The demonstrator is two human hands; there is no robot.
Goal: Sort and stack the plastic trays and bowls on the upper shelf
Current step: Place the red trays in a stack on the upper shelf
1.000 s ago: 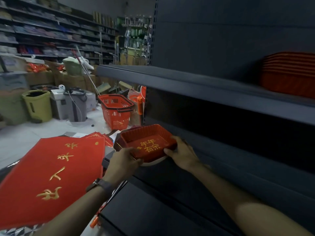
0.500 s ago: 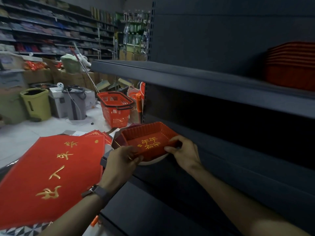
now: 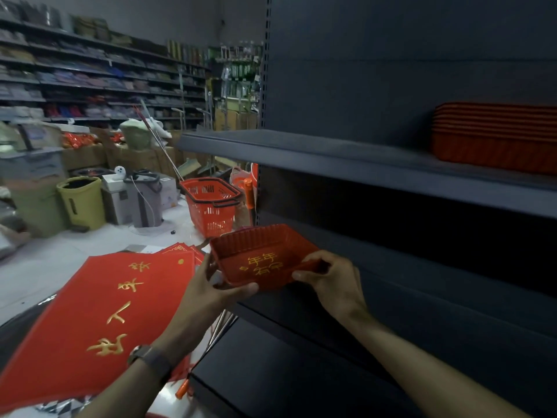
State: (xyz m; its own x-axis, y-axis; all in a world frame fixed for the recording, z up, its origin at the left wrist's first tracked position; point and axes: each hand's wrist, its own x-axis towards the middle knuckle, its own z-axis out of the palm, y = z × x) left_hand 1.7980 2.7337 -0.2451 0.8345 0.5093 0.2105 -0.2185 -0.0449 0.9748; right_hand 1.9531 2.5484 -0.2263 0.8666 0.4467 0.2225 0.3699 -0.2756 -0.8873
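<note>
A red plastic tray (image 3: 265, 254) with gold characters on its bottom is held in the air in front of the lower shelf. My left hand (image 3: 217, 292) grips its near-left edge, thumb on top. My right hand (image 3: 330, 282) pinches its right rim. On the upper shelf (image 3: 346, 159), at the far right, stands a stack of red trays (image 3: 494, 137), nested into each other. The rest of that shelf's surface is bare dark metal.
Red mats (image 3: 99, 315) with gold characters lie stacked to my left. A red shopping basket (image 3: 211, 203) stands on the floor behind them, with a yellow-green bin (image 3: 83, 202), grey boxes and stocked shelves beyond. A dark lower shelf (image 3: 301, 375) juts out below my arms.
The tray has been lifted slightly and tilted, its left side now higher. Both hands keep their hold; the white thing under it is no longer seen.
</note>
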